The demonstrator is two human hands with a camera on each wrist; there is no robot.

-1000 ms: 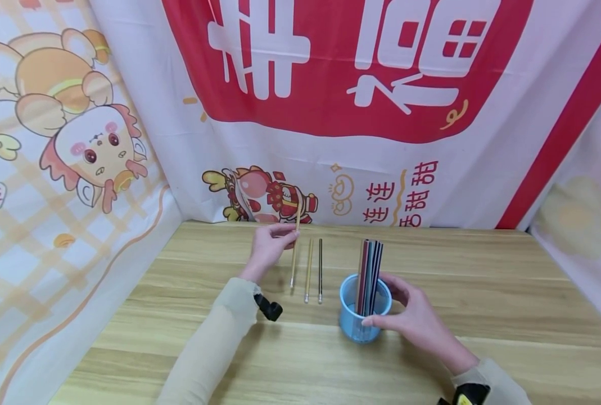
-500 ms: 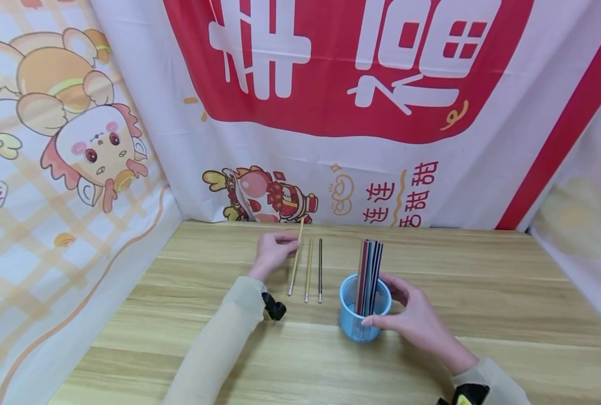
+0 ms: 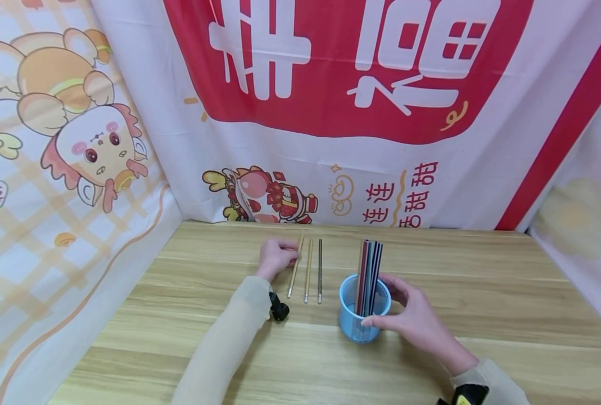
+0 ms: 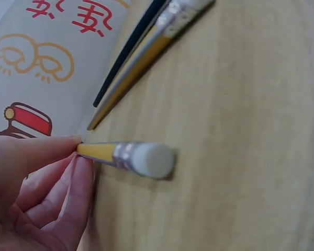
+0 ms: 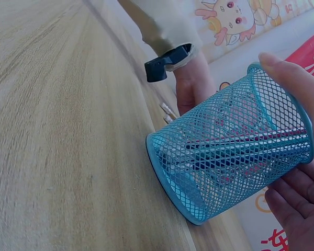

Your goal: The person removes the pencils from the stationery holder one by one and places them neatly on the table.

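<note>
While the right hand (image 3: 414,318), at lower right, grips a light-blue cylindrical wire-mesh cup (image 3: 352,327) of slender coloured sticks (image 3: 369,275), the left hand (image 3: 277,259), mid-frame, pinches a slim yellow white-tipped pencil (image 4: 126,155); just right, another yellow pencil (image 3: 308,275) and a black pencil (image 3: 320,273) lie on the wood-grained counter (image 3: 482,287); behind, across the top, hangs a red-and-white printed cloth (image 3: 320,125)

Red-and-white printed backdrop (image 3: 330,121) — wood-grain tabletop (image 3: 482,292).

Your mesh cup (image 3: 353,329): light blue, round, upright | pencil-like sticks (image 3: 367,275) inside it: dark, blue and red-brown, tops toward 12 o'clock | your yellow pencil (image 4: 123,156): at 10 o'clock from the cup, white eraser (image 4: 154,160) toward 6:30
</note>
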